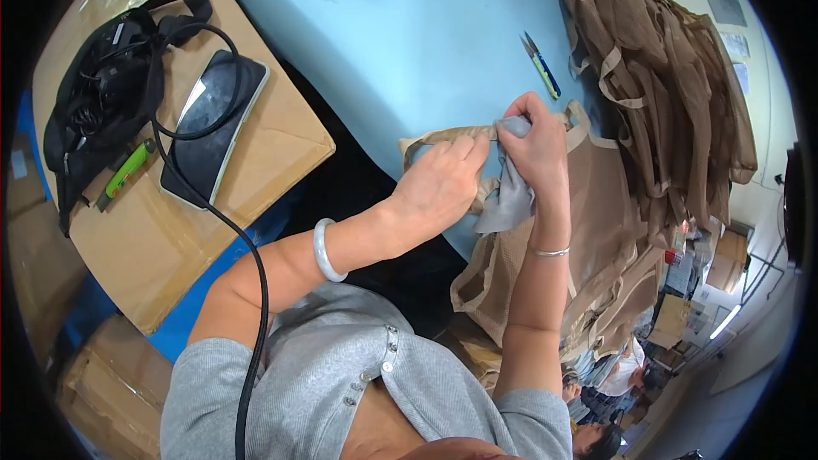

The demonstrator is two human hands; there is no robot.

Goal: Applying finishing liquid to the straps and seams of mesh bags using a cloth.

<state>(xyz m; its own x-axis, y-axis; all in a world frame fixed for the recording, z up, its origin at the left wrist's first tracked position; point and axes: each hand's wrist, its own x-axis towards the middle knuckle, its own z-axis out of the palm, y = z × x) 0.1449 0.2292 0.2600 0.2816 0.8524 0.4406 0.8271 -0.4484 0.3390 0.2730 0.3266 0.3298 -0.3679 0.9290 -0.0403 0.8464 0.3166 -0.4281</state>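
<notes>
Ribbed grey shirt (324,353) fills the foreground; past it, the left hand (436,183), fingers curled together, pinches a tan fabric strip (426,135) over the smooth light-blue bench (409,51). The right hand (541,149) clamps limp grey cloth (511,198) between its fingers, beside brown mesh fabric (601,204).

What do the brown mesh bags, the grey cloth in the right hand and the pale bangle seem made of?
Brown mesh bags: probably synthetic netting, matte and slightly see-through, with beige fabric edging.
Grey cloth: thin, dull fabric, judging by its soft folds; fibre unclear.
Pale bangle: perhaps jade or glass, since it looks smooth and glossy.
</notes>
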